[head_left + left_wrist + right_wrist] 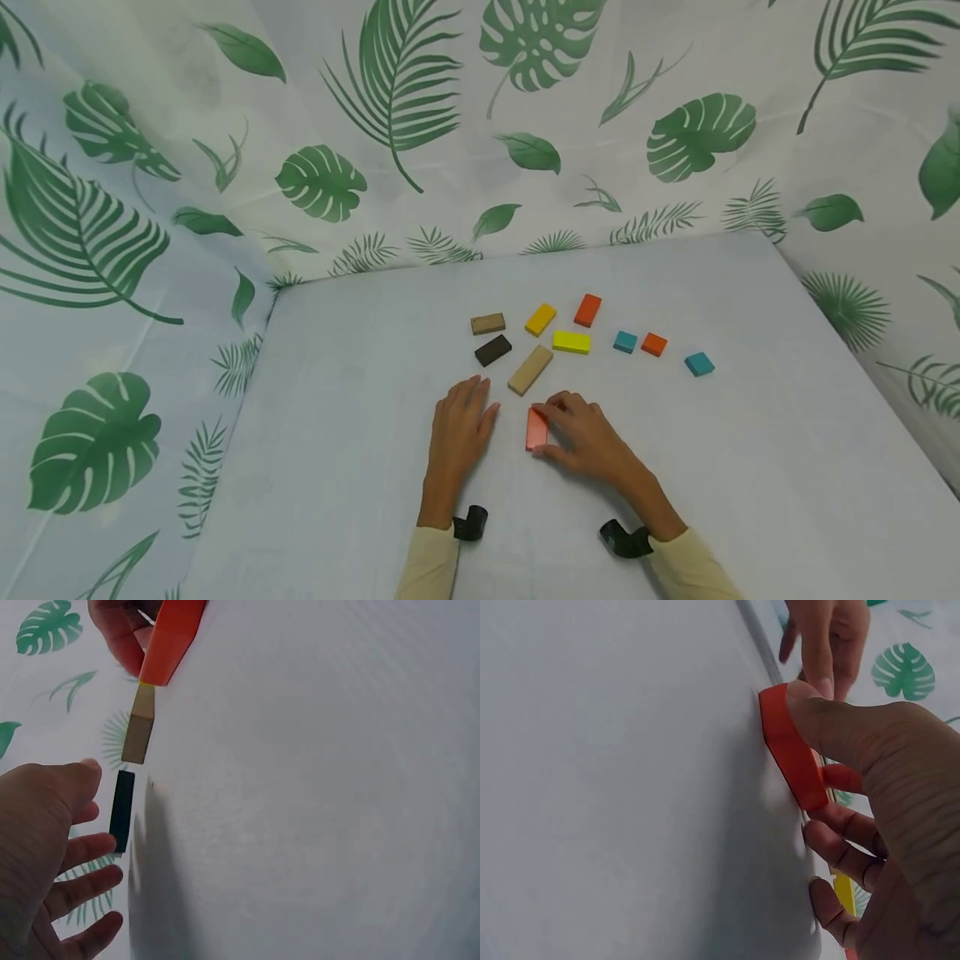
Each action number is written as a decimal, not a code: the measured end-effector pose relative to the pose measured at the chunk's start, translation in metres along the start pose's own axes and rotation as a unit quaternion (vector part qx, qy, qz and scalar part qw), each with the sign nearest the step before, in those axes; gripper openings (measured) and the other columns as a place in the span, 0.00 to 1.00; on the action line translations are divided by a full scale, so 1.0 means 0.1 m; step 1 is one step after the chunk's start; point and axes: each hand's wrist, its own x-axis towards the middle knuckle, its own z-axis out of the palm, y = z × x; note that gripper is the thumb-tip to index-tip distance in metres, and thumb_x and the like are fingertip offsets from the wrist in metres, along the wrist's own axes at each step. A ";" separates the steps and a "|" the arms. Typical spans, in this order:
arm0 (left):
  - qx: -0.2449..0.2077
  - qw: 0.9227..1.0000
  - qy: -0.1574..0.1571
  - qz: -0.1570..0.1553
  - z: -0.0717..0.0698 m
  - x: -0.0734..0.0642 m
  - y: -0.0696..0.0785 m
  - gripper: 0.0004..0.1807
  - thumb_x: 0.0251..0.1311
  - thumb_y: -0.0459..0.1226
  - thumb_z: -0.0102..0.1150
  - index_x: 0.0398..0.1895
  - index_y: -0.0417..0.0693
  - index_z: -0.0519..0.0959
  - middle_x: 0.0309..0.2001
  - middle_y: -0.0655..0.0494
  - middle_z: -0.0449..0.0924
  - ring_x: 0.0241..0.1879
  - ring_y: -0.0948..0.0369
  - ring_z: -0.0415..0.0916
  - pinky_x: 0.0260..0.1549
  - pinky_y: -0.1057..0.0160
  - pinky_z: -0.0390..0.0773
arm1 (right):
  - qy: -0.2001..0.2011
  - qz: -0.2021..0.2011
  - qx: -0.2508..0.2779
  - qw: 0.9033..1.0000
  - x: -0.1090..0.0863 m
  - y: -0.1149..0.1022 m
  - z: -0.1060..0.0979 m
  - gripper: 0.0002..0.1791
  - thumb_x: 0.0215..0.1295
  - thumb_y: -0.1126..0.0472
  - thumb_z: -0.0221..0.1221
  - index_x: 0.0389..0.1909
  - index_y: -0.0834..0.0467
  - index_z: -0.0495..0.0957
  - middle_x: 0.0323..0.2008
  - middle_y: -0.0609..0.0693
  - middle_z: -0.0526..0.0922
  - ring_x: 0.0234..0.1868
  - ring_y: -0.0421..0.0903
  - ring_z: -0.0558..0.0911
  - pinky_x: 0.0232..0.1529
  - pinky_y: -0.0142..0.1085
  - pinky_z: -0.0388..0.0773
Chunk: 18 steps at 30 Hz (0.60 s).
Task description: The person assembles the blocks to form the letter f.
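Observation:
In the head view my right hand (588,437) grips a red-orange block (536,429) by its two ends, thumb at the near end and fingers at the far end. The right wrist view shows the thumb on this block (791,746), which lies low at the table surface. To the left, my left hand (459,429) rests with its fingers extended and holds nothing. Just beyond its fingertips is a dark brown block (492,351). A long light wooden block (530,370) lies between and beyond the two hands.
Farther back on the white table (360,375) are a brown wooden block (488,324), an amber block (541,319), a yellow block (572,342) and a red block (588,310). Off to the right sit a small orange block (654,344) and two blue ones (699,364). Leaf-printed cloth surrounds the table.

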 end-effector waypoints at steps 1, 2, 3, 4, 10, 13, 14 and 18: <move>-0.008 1.000 0.003 0.005 0.00 0.01 0.00 0.20 0.66 0.44 0.60 0.57 0.44 0.79 0.56 0.48 0.81 0.56 0.51 0.77 0.47 0.50 0.78 | -0.002 -0.004 0.006 1.000 -0.01 -0.02 0.01 0.36 0.51 0.43 0.71 0.61 0.52 0.77 0.50 0.52 0.77 0.51 0.48 0.75 0.47 0.44 0.72; -0.017 1.000 0.003 0.009 0.00 0.02 0.00 0.19 0.66 0.43 0.60 0.55 0.45 0.80 0.54 0.48 0.81 0.54 0.52 0.78 0.46 0.51 0.79 | -0.003 -0.008 0.009 1.000 -0.01 -0.03 0.02 0.36 0.51 0.43 0.72 0.61 0.51 0.77 0.49 0.51 0.76 0.51 0.47 0.75 0.47 0.44 0.72; -0.029 1.000 0.002 0.013 0.00 0.03 0.00 0.17 0.65 0.42 0.61 0.54 0.45 0.81 0.52 0.49 0.82 0.53 0.53 0.79 0.46 0.51 0.79 | -0.003 -0.013 0.014 1.000 -0.02 -0.04 0.02 0.35 0.51 0.44 0.72 0.61 0.51 0.77 0.49 0.51 0.76 0.50 0.47 0.75 0.46 0.43 0.72; -0.040 0.999 0.000 0.017 -0.01 0.05 0.00 0.16 0.65 0.42 0.61 0.53 0.45 0.81 0.51 0.49 0.82 0.51 0.53 0.79 0.46 0.52 0.79 | -0.002 -0.016 0.015 1.000 -0.02 -0.05 0.03 0.35 0.51 0.44 0.72 0.61 0.50 0.77 0.48 0.51 0.76 0.50 0.46 0.75 0.46 0.43 0.72; -0.082 0.996 -0.022 0.024 -0.01 0.13 0.03 0.13 0.64 0.39 0.63 0.50 0.46 0.83 0.48 0.51 0.83 0.48 0.54 0.79 0.47 0.55 0.79 | -0.003 -0.033 0.001 0.999 -0.05 -0.08 0.04 0.34 0.51 0.42 0.71 0.60 0.49 0.77 0.48 0.49 0.76 0.48 0.44 0.75 0.45 0.41 0.72; -0.090 0.995 -0.033 0.021 0.00 0.15 0.04 0.13 0.64 0.39 0.62 0.50 0.47 0.82 0.48 0.52 0.83 0.48 0.55 0.79 0.47 0.55 0.79 | -0.007 -0.034 0.001 0.999 -0.06 -0.09 0.03 0.34 0.50 0.42 0.72 0.59 0.49 0.78 0.48 0.49 0.76 0.49 0.45 0.75 0.45 0.42 0.72; -0.094 0.995 -0.038 0.020 0.00 0.16 0.05 0.14 0.64 0.39 0.62 0.51 0.47 0.82 0.48 0.52 0.83 0.48 0.54 0.79 0.48 0.55 0.78 | -0.008 -0.034 0.003 0.999 -0.06 -0.09 0.02 0.34 0.50 0.42 0.72 0.59 0.49 0.78 0.48 0.49 0.76 0.49 0.45 0.75 0.46 0.42 0.71; -0.111 0.992 -0.063 0.012 0.02 0.20 0.07 0.16 0.66 0.39 0.60 0.55 0.48 0.81 0.50 0.52 0.82 0.50 0.54 0.78 0.50 0.54 0.78 | -0.013 -0.030 0.006 0.999 -0.07 -0.10 0.00 0.34 0.51 0.42 0.72 0.59 0.49 0.78 0.48 0.49 0.76 0.49 0.45 0.75 0.46 0.42 0.71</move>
